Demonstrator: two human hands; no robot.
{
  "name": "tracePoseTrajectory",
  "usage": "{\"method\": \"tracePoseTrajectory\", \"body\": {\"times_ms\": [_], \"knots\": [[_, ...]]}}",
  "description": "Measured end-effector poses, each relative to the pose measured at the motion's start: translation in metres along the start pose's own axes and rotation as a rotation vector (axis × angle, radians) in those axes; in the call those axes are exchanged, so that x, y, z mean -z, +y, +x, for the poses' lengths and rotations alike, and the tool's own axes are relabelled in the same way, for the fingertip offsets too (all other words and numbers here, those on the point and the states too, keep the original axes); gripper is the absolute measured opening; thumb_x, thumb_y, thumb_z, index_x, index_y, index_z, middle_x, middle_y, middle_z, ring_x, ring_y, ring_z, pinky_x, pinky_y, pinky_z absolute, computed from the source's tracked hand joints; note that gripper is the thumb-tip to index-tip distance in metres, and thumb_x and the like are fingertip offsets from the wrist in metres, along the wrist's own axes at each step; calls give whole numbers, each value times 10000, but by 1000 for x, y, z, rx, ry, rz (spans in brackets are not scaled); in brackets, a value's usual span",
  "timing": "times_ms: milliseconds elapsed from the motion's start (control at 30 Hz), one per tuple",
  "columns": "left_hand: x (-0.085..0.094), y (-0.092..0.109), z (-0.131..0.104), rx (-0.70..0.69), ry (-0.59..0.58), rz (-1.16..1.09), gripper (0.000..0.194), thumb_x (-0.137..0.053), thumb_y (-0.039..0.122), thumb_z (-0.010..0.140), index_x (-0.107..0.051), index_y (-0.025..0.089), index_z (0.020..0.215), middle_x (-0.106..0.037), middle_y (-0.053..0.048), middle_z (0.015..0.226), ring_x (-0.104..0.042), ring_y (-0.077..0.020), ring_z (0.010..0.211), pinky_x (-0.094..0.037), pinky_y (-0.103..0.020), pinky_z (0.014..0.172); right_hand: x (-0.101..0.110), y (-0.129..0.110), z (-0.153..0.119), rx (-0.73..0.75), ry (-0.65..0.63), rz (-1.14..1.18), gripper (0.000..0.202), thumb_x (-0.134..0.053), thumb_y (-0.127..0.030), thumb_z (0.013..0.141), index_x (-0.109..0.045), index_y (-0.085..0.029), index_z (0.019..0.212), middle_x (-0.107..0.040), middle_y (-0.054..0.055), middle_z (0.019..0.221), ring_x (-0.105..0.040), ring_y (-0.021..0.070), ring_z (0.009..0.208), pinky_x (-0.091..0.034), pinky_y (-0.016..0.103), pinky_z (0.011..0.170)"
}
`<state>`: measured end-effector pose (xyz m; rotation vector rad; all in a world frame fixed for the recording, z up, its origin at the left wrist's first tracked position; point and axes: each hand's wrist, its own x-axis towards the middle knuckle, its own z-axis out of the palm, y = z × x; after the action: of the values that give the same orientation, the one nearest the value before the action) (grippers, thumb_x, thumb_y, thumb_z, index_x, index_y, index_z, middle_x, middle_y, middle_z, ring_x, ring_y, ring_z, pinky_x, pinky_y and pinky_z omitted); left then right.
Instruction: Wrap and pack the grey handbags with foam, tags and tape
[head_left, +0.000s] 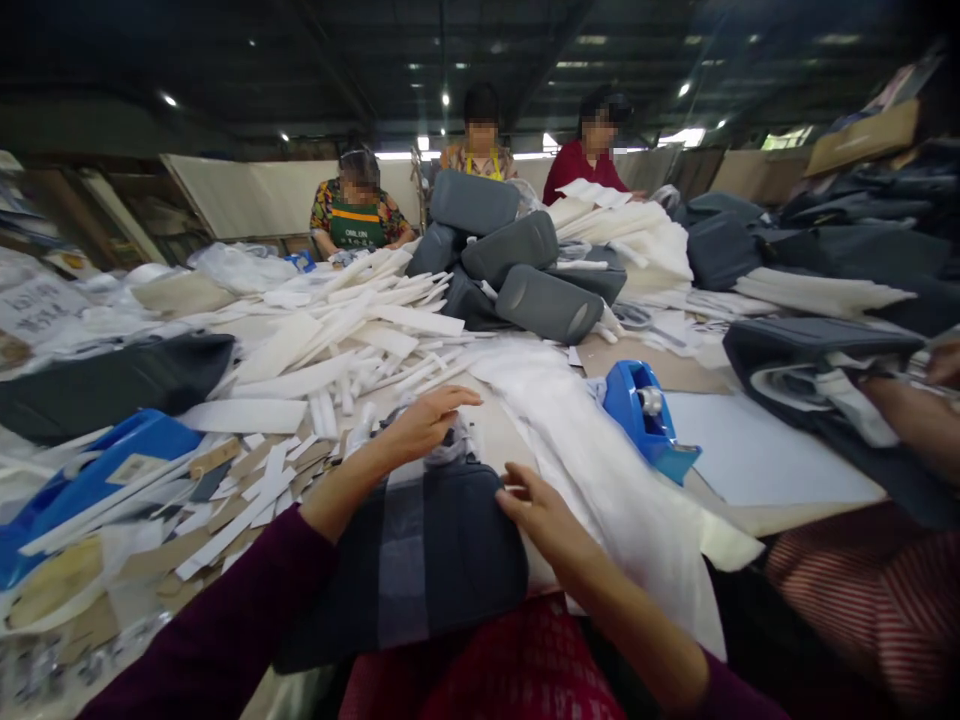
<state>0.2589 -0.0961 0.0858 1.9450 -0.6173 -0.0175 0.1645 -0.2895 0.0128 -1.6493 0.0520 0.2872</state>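
Note:
A dark blue-grey bag [472,540] lies at the front edge of the table before me, with a pale translucent strip [403,560] running across its face. Over the bag's far edge reaches my left hand [424,425], its fingers stretched out to the right, close to a bundle in clear plastic wrap [450,447]. My right hand [544,515] is at the bag's right edge, fingers loosely bent and apart, the fingertips touching or almost touching it. Neither hand appears to grip anything.
White foam strips [337,340] and paper scraps [255,500] cover the left. Grey bags [551,300] are piled ahead. A blue tape dispenser [649,420] stands right of a white sheet [577,440]. At far right, a co-worker's hand [919,420] works at another bag [817,350].

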Motion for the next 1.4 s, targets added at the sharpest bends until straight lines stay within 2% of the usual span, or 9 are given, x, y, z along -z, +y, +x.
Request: {"method": "tracePoseTrajectory", "body": {"times_ms": [100, 200, 333, 433, 600, 767, 967, 1200, 1400], "knots": [[-22, 9, 15, 99, -260, -104, 262, -676, 57, 706, -742, 233, 888, -729, -40, 1022, -598, -249, 1129, -241, -420, 1175, -15, 21, -56, 13, -15, 35, 712, -622, -351, 768, -407, -237, 1436, -430, 84, 1469, -406, 282, 1342, -303, 467, 1144], [-34, -2, 22, 137, -353, -111, 98, -765, 168, 682, -705, 241, 709, -745, -17, 833, -656, -253, 1015, -278, -421, 1162, -29, 33, -79, 44, 11, 23, 843, -643, -288, 745, -287, -296, 1509, -267, 17, 1571, -212, 271, 1456, -150, 468, 1213], [-34, -21, 19, -23, -505, 182, 134, -634, 314, 836, -722, 237, 771, -741, -47, 882, -638, -243, 1005, -355, -376, 1102, -29, 49, -76, 29, -79, 146, 889, -686, -251, 695, -314, -346, 1497, -326, 22, 1540, -284, 312, 1424, -215, 509, 1189], [-30, -24, 16, -149, -643, 420, 301, -436, 289, 941, -732, 236, 966, -717, -59, 1023, -592, -227, 1056, -315, -377, 1106, -24, 53, -65, -139, -87, 360, 883, -698, -255, 678, -336, -347, 1478, -456, 67, 1427, -493, 307, 1258, -366, 505, 1099], [-28, -20, 17, -178, -695, 466, 333, -409, 262, 930, -726, 259, 1030, -705, -47, 1049, -585, -236, 1068, -276, -415, 1131, -20, 31, -46, -337, -108, 646, 918, -707, -229, 619, -336, -275, 1458, -524, 88, 1243, -604, 250, 1041, -478, 434, 971], [-28, -13, 14, -71, -639, 343, 232, -582, 304, 815, -745, 265, 975, -721, -48, 1042, -549, -302, 1202, -176, -479, 1201, -23, 10, -28, -272, -114, 728, 926, -712, -152, 588, -367, -333, 1428, -546, 57, 1238, -593, 265, 1083, -503, 434, 931], [-34, -6, 6, -181, -747, 451, 321, -461, 217, 839, -697, 240, 1056, -711, -45, 1023, -613, -262, 1079, -194, -469, 1204, -39, 13, -19, -219, 2, 588, 1069, -719, -112, 584, -230, -349, 1505, -437, 47, 1438, -421, 306, 1322, -398, 498, 1084], [-35, -10, 8, -303, -782, 529, 328, -310, 194, 886, -636, 190, 861, -659, -61, 850, -600, -219, 873, -313, -484, 1125, -45, 5, -21, -35, 73, 352, 983, -626, -109, 689, -164, -294, 1537, -378, 57, 1495, -393, 282, 1355, -336, 484, 1139], [-39, -11, 8, -313, -787, 615, 307, -310, 203, 894, -581, 189, 752, -605, -49, 757, -563, -206, 808, -361, -480, 1048, -26, 19, -33, -129, -64, 429, 1115, -714, -123, 663, -52, -305, 1542, -457, 86, 1438, -500, 261, 1266, -446, 466, 1051]]}}
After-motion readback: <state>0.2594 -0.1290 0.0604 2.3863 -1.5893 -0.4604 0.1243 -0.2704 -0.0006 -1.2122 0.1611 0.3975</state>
